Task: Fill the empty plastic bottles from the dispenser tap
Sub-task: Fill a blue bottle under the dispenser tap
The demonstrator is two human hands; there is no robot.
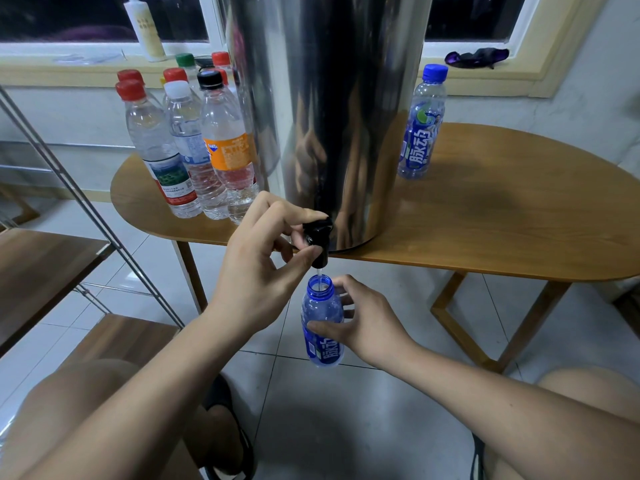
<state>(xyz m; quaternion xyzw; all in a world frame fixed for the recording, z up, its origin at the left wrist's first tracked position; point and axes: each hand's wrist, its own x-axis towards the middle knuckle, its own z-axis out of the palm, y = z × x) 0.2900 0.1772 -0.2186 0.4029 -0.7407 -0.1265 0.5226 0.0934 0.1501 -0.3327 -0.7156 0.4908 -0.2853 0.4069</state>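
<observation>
A tall steel dispenser (339,109) stands on the wooden table (502,223), its black tap (318,237) over the table's front edge. My left hand (263,261) pinches the tap between thumb and fingers. A thin stream of water falls from the tap into an uncapped blue bottle (322,323) held upright just below. My right hand (360,323) grips that bottle by its side. A capped blue bottle (420,126) stands right of the dispenser. Several capped clear bottles (194,143) stand in a cluster to its left.
A white squeeze bottle (145,26) and a dark cloth (478,57) lie on the window sill behind. A metal-framed wooden shelf (52,261) stands at the left. My knees and sandalled feet are at the bottom over a tiled floor.
</observation>
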